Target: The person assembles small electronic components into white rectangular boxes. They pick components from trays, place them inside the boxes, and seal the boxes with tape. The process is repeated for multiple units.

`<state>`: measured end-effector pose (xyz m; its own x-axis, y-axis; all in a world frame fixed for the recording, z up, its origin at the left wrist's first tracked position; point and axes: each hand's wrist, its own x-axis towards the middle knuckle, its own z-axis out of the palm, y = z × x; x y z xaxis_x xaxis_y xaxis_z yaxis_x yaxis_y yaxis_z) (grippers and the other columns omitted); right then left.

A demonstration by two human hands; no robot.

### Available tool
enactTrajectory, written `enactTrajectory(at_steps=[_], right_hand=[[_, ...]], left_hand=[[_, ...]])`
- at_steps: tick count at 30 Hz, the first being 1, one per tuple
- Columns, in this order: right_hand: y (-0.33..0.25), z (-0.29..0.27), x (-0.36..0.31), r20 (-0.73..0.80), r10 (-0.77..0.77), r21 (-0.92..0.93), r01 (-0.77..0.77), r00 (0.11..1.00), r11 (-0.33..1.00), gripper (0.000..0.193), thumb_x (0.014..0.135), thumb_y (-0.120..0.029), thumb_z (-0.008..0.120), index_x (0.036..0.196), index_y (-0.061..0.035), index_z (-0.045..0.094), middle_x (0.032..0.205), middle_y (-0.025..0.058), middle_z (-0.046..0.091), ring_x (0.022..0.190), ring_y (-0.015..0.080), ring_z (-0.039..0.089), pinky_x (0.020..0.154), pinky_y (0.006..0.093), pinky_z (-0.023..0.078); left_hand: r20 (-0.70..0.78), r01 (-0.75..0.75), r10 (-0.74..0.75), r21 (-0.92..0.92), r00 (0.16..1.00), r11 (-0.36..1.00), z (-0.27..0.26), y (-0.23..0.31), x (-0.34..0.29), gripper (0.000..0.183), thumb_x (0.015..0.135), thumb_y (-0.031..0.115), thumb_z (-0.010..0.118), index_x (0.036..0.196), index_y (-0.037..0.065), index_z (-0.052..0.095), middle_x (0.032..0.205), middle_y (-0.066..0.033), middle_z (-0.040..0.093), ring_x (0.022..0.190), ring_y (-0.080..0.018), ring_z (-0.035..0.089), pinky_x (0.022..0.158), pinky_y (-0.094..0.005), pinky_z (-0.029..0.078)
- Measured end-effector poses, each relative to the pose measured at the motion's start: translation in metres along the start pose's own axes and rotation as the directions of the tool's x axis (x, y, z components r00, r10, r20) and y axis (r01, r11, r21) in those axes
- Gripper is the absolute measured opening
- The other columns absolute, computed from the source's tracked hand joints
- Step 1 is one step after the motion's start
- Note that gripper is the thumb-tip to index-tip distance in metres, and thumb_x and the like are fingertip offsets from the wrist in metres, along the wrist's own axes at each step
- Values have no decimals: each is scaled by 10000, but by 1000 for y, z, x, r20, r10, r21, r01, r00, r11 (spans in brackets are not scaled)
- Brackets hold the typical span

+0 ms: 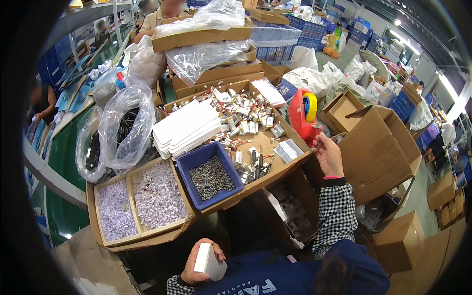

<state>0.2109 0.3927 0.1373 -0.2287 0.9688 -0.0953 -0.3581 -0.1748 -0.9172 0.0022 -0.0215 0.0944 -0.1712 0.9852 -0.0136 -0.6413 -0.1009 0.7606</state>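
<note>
Low and close to me, my left hand (192,268) is wrapped round a small white box (211,264) and holds it tilted. At the right front corner of the tray, my right hand (328,156) is raised with its fingers pinched together; what they hold, if anything, is too small to name. Just beyond those fingertips stands a red tape dispenser (299,118) with a roll of yellow tape (309,106). In the cardboard tray (275,172) lie a stack of flat white boxes (187,127) and many small silver wired battery-like packs (248,125).
A blue bin (238,186) of small screws stands at the tray's front. Left of it, a divided wooden box (131,204) holds small whitish parts. Clear plastic bags (129,128) lie behind. An open carton (381,152) is at my right. A person (164,14) sits across.
</note>
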Motion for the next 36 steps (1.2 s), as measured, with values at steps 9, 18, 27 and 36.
enactTrajectory(at_steps=[9, 18, 27, 36], right_hand=[[6, 2, -1, 31, -85, 12, 85, 996, 996, 166, 941, -247, 614, 925, -83, 618, 845, -10, 636, 786, 95, 581, 721, 243, 453], [48, 14, 17, -54, -191, 123, 197, 980, 973, 163, 968, -206, 572, 900, -64, 614, 845, 2, 612, 774, 106, 540, 763, 246, 439], [39, 2, 25, 81, -81, 119, 71, 993, 990, 205, 956, -216, 585, 865, -37, 629, 804, 17, 601, 764, 130, 537, 749, 262, 431], [51, -5, 18, 118, -121, 291, 82, 986, 953, 199, 957, -246, 574, 869, -72, 613, 841, 22, 603, 823, 127, 552, 773, 268, 425]], left_hand=[[14, -8, 8, 11, 1000, 1000, 0, -2, 2, 859, 618, 296, 817, 1309, 86, 350, 1078, -100, 496, 992, -233, 527, 919, -431, 436], [-23, -22, 22, -17, 999, 1000, 1, -5, -1, 852, 618, 302, 812, 1309, 89, 361, 1076, -98, 506, 997, -229, 533, 915, -427, 441], [-4, 12, -12, 22, 1000, 1000, 4, -9, 6, 854, 614, 342, 808, 1301, 94, 367, 1069, -94, 510, 1001, -228, 538, 917, -418, 445], [17, -21, 19, 71, 1000, 997, 8, -7, 0, 858, 623, 343, 806, 1305, 86, 353, 1064, -99, 504, 986, -230, 532, 903, -416, 452]])
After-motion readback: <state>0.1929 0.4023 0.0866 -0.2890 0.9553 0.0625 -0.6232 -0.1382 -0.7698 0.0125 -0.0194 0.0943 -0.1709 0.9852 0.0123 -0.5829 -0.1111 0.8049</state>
